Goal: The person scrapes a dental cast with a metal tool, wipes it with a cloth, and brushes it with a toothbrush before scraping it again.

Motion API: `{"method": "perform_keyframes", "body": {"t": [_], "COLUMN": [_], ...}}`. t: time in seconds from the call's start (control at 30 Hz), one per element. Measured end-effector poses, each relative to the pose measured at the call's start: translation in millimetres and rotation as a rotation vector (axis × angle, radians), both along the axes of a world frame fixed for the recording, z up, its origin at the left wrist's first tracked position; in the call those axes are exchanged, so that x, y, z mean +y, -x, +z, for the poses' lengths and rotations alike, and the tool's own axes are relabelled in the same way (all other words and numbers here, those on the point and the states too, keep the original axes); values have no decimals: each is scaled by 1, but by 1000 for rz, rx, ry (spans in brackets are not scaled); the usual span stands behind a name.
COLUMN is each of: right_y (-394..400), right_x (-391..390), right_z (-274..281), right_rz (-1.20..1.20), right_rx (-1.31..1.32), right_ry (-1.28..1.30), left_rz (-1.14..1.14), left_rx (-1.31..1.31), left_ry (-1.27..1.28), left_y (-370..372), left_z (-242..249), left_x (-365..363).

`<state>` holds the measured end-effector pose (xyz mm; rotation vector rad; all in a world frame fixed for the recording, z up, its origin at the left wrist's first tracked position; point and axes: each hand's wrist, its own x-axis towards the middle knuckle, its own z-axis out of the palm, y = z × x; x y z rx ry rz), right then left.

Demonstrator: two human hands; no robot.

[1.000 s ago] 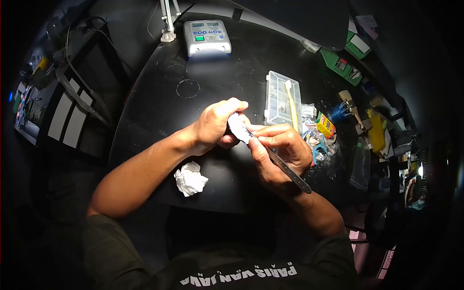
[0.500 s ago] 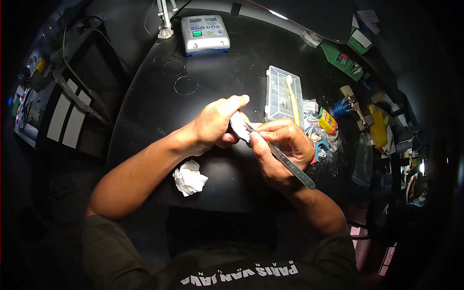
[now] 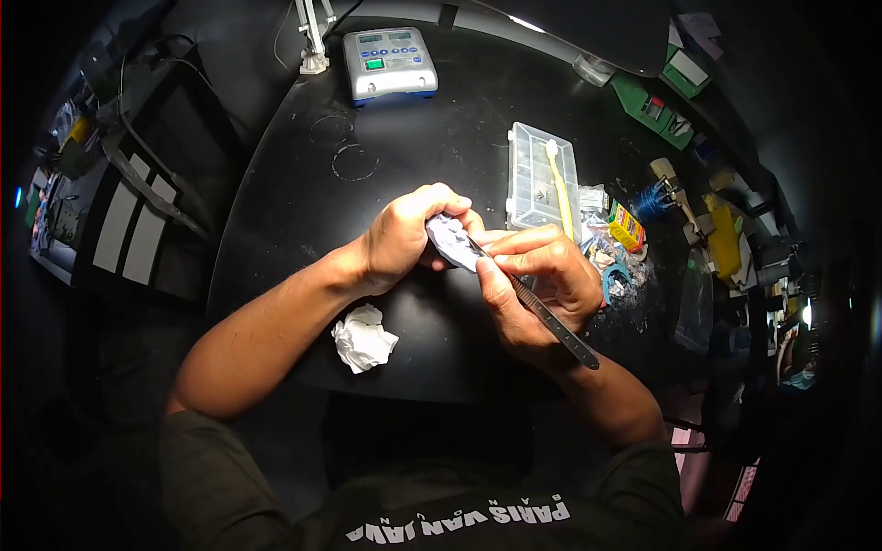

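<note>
My left hand (image 3: 404,230) is closed around a white, lumpy piece that looks like a plaster dental cast (image 3: 452,242), thumb on its upper edge. My right hand (image 3: 542,285) pinches a scalpel (image 3: 551,323) with a flat, dark metal handle, grooved and marked along its length. Its tip meets the right edge of the cast, where fingers partly hide the contact. The handle slants down to the right, past my right palm. Below my left wrist, a crumpled white tissue (image 3: 364,339) lies on the black table (image 3: 285,211).
A clear plastic case (image 3: 530,179) with a yellow toothbrush (image 3: 559,188) across it stands beyond my right hand. Near it are a yellow-and-red box (image 3: 626,226), blue wire (image 3: 652,200) and scraps. A silver control unit (image 3: 390,64) sits at the back, beside a lamp arm (image 3: 313,46).
The cast has turned in my left hand, so more of its bumpy face shows. My left thumb has lowered onto it, and the scalpel handle's end has dipped slightly.
</note>
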<state>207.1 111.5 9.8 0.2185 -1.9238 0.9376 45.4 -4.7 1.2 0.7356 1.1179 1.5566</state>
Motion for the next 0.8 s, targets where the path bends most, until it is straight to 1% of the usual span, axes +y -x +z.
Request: {"method": "perform_keyframes", "body": {"t": [0.07, 0.17, 0.27, 0.37, 0.47, 0.57, 0.67, 0.8], "right_y": [0, -1, -2, -2, -3, -3, -3, -3], "right_x": [-1, -1, -2, -2, -3, -3, -3, -4], "right_z": [0, 1, 3, 4, 5, 6, 8, 7], "right_rz": [9, 19, 24, 36, 30, 28, 30, 36], "right_rx": [6, 10, 10, 13, 5, 4, 0, 12], "right_ry": [-2, -4, -21, -37, -42, -50, -59, -52], "left_rz": [35, -19, -36, -125, -73, -135, -150, -158], "left_rx": [97, 173, 200, 152, 169, 233, 233, 235], "left_ry": [-43, -114, -136, -160, -119, -207, -174, -205], "left_y": [0, 6, 4, 9, 4, 9, 8, 9], "left_z": [-7, -13, -8, -10, -4, -8, -2, -5], "left_x": [-1, -1, -2, 1, 0, 3, 1, 2]}}
